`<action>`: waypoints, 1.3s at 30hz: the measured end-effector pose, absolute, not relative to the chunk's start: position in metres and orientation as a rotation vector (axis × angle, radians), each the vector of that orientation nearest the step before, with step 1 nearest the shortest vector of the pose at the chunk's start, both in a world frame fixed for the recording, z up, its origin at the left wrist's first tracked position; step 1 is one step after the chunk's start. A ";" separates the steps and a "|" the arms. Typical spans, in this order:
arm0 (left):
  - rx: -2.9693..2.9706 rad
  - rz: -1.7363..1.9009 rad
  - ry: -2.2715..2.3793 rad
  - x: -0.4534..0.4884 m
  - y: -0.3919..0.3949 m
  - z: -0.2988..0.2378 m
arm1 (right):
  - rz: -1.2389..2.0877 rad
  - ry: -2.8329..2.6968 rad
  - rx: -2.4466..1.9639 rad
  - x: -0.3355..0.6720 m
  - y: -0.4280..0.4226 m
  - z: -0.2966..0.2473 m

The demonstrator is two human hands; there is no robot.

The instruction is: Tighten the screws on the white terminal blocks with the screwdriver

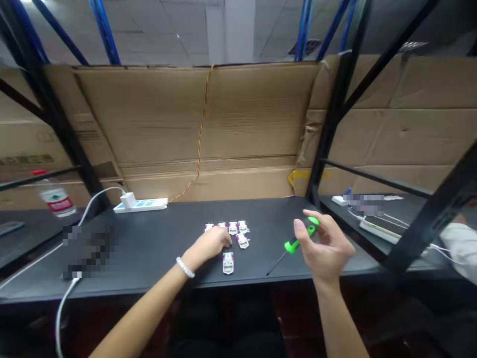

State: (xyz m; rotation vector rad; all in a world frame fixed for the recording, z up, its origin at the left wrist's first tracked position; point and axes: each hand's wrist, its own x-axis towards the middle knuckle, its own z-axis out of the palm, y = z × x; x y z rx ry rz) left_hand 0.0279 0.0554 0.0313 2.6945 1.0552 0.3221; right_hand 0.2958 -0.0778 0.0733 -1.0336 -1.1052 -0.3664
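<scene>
My right hand (328,246) holds a screwdriver (291,246) with a green and black handle. Its thin shaft slants down to the left, the tip close to the black tabletop. On my left wrist is a pale bracelet (185,267). My left hand (210,244) is low over the table with its fingers bent together; whatever they pinch is hidden. Just below those fingertips lies a small white-and-purple plastic part (228,262). Several like it sit in a loose row behind the hand, among them one part (233,228), while another part (242,241) lies to the right.
A white power strip (143,205) with a plugged-in charger (128,200) lies at the back left of the black table (156,248). A blurred dark item (93,253) with a white cable is at left. Black posts (328,129) flank the table; cardboard (242,124) closes the back.
</scene>
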 end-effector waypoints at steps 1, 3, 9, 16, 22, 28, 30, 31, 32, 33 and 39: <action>2.699 0.316 1.067 0.029 0.055 0.030 | -0.372 -1.112 -1.047 0.295 -0.078 0.073; 2.706 0.314 1.101 0.031 0.053 0.028 | -0.380 -1.126 -1.069 0.294 -0.077 0.073; 2.732 0.284 1.158 0.036 0.047 0.028 | -0.388 -1.156 -1.071 0.295 -0.074 0.069; 2.601 0.586 1.242 0.028 0.027 0.065 | -0.382 -1.155 -1.077 0.303 -0.072 0.064; 2.388 0.618 1.280 0.016 0.012 0.057 | -0.376 -1.176 -1.051 0.300 -0.072 0.064; 2.326 0.762 1.194 0.002 0.001 0.043 | -0.369 -1.225 -1.020 0.298 -0.072 0.064; 2.298 0.761 1.192 -0.001 -0.006 0.041 | -0.375 -1.234 -1.028 0.299 -0.072 0.063; 2.272 0.757 1.193 -0.002 -0.010 0.040 | -0.378 -1.239 -1.032 0.299 -0.072 0.063; 2.240 0.759 1.194 -0.002 -0.014 0.038 | -0.377 -1.244 -1.032 0.299 -0.072 0.063; 2.201 0.770 1.194 -0.002 -0.018 0.036 | -0.375 -1.253 -1.030 0.299 -0.072 0.062; 2.071 0.881 1.036 0.004 -0.026 0.017 | -0.376 -1.284 -1.037 0.295 -0.071 0.063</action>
